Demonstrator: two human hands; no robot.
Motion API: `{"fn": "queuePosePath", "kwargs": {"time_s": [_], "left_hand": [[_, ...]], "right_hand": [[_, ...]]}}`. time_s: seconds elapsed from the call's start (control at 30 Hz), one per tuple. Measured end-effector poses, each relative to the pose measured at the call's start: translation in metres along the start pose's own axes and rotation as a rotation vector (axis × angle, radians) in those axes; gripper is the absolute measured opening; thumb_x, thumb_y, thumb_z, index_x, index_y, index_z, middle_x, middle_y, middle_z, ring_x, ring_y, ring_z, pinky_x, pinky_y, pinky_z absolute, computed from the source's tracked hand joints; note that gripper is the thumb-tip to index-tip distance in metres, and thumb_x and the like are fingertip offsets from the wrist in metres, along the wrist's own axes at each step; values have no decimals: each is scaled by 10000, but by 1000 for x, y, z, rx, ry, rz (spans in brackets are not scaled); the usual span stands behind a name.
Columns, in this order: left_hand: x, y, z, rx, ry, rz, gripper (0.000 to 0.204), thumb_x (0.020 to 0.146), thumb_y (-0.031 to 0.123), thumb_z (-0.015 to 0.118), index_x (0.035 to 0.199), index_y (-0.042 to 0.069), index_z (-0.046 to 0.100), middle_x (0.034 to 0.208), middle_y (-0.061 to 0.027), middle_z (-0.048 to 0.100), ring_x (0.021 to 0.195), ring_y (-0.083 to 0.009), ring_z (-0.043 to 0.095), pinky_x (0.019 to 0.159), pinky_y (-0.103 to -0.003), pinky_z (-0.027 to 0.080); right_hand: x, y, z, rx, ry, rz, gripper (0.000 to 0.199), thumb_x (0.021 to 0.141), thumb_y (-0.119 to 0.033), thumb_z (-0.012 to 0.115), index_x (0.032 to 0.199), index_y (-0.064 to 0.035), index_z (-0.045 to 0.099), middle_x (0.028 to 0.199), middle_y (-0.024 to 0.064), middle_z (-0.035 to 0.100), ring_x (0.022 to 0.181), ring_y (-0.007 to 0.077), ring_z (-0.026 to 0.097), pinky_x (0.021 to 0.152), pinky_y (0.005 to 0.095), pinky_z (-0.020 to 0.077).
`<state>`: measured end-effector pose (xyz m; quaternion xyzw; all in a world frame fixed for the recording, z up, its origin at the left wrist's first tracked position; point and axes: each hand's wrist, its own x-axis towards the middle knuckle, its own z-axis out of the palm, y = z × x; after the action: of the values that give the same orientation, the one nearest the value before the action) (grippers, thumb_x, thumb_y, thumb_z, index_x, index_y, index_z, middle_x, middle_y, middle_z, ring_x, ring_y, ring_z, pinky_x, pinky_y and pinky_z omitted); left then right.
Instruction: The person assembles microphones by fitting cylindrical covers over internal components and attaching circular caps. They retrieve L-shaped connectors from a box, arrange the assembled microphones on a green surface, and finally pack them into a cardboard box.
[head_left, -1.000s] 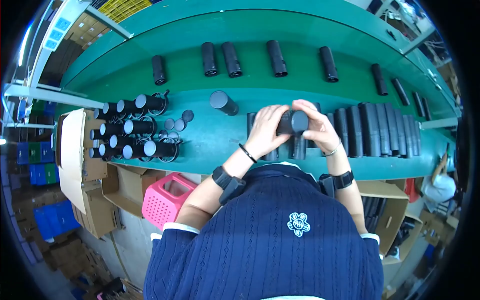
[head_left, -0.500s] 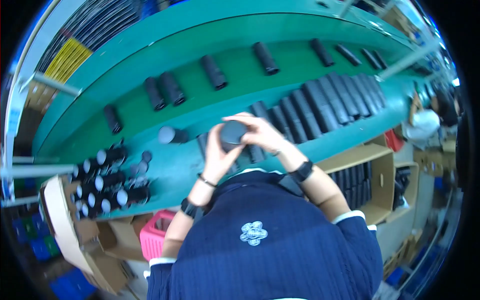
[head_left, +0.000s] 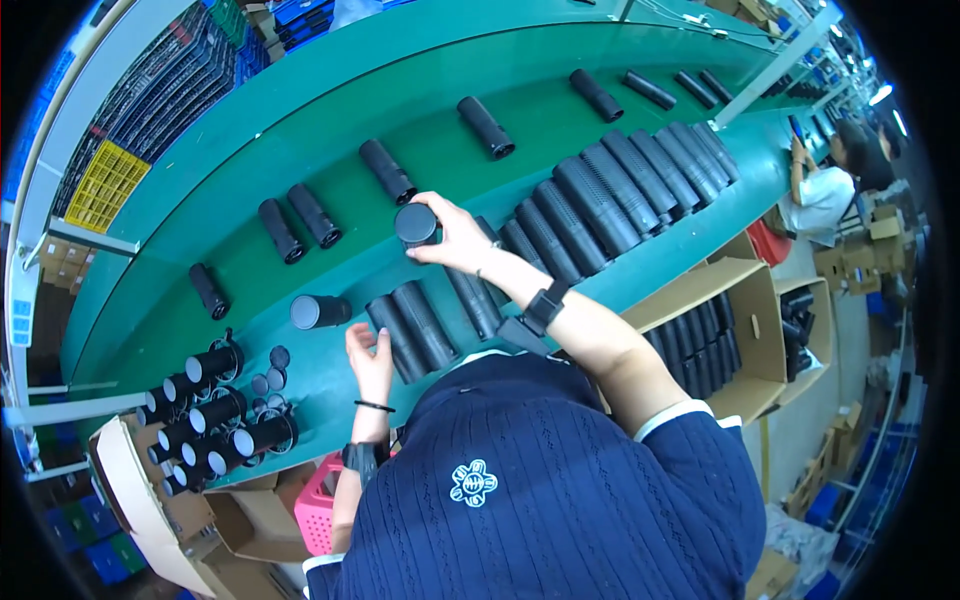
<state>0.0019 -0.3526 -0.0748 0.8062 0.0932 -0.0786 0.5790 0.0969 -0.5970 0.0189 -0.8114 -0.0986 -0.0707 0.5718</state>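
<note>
My right hand (head_left: 455,238) grips a black capped cylinder (head_left: 415,225) by its sides, its round flat end facing up. Close to a pair of ribbed black tubes (head_left: 410,328), my left hand (head_left: 370,362) is open and empty, thumb apart from the slightly bent fingers. Left of the held cylinder, another black cylinder (head_left: 320,311) lies on the bench with a pale grey end showing. To the right, a long row of ribbed black tubes (head_left: 598,200) lies side by side.
Several black tubes (head_left: 387,170) lie spaced out along the green belt (head_left: 345,130). At left stand black cylinders with pale ends (head_left: 265,435) and small round caps (head_left: 280,357). A cardboard box (head_left: 757,335) of tubes and a pink plastic stool (head_left: 318,510) are below; a co-worker (head_left: 825,185) is far right.
My right hand has carried the cylinder left and away from me. My left hand has let go of it and dropped back toward the near tubes. The head view has shifted.
</note>
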Motion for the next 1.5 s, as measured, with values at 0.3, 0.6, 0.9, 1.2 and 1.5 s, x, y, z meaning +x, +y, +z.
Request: {"fn": "queuePosePath", "kwargs": {"time_s": [0.3,0.6,0.9,1.2,1.5], "left_hand": [[25,-55,13,279,110,20,879,712,400,770,1286,-94,322,1131,-314,520,1060,-400,522,917,-418,422],[7,5,-13,-337,-267,-114,786,688,-36,682,1354,25,270,1122,-89,539,999,-184,552,859,-311,460],[-11,15,-14,-522,-159,3,854,630,-124,658,1353,118,273,1103,-20,480,1045,-159,497,903,-317,425],[-9,14,-18,-469,-158,61,803,650,-96,646,1341,99,286,1063,-27,481,1008,-154,509,900,-327,435],[-2,23,-16,-540,-161,-3,716,730,-20,683,1327,81,301,1075,-27,503,1006,-137,510,887,-305,427]], "right_hand": [[15,45,17,-165,26,100,684,593,-165,814,1173,-99,458,1120,179,561,1056,361,549,901,402,455],[11,48,8,-224,-38,-15,684,600,-177,801,1190,-92,465,1136,168,552,1079,345,531,930,398,432],[2,69,29,-132,-2,116,709,591,-101,793,1208,-63,446,1120,186,587,1081,329,561,915,370,453],[60,68,22,-259,76,108,809,621,-337,781,1266,-12,418,1221,249,508,1142,351,512,949,400,417],[158,119,-62,-707,197,715,750,678,-264,768,1277,-224,318,1193,203,495,1097,380,541,897,499,460]]}}
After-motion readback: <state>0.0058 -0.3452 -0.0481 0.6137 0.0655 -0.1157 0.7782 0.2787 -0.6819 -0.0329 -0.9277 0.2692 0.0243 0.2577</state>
